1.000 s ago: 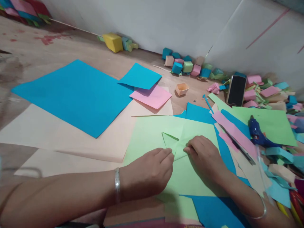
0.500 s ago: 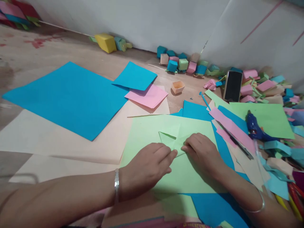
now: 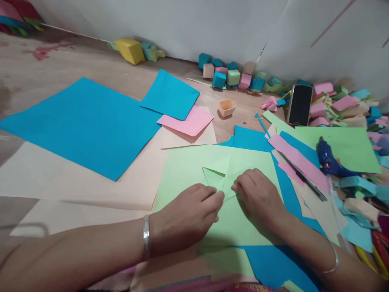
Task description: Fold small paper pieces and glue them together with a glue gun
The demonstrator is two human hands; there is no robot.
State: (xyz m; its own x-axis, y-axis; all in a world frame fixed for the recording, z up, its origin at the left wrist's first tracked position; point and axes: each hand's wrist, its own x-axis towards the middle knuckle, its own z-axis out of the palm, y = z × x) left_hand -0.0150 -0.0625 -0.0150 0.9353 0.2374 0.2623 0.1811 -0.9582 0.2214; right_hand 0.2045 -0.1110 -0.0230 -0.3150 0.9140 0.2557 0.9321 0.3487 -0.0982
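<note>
L hand [image 3: 191,211] has fingers pinched on the near-left edge of the folded green paper [image 3: 215,180], which lies btwn both hands, mostly just far of L fingertips, atop the pale green sheet [image 3: 182,170]; long axis unclear, partly covered. R hand [image 3: 258,192] pinches its near-right edge, so neither's nearer.

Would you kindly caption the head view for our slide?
Left hand and right hand pinch folded light-green paper atop a larger green sheet.

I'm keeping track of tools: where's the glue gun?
At the right of the head view, the blue glue gun lies beside the long pink strip, below and right of the phone.
</note>
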